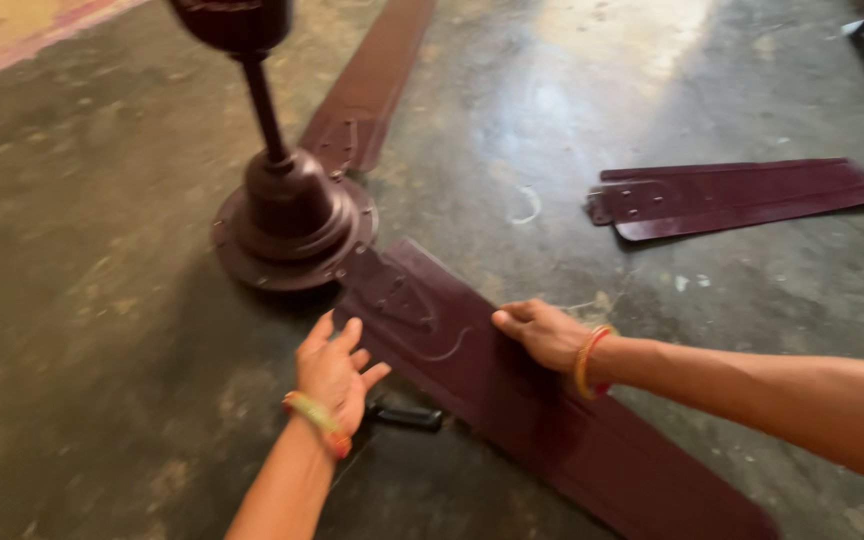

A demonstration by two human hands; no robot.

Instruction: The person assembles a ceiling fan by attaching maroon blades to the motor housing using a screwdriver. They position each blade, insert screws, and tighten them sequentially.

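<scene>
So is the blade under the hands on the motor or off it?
On, it seems: the blade has its bracket end against the motor hub, with both hands on it. Whether its screws are tight, cannot tell.

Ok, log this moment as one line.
left hand open, at fan blade edge | right hand flat on blade | motor on floor | loose blades apart

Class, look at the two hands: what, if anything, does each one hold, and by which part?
Both rest on the near fan blade: the left hand flat at its left edge, the right hand curled on its right edge. Neither hold looks closed.
</scene>
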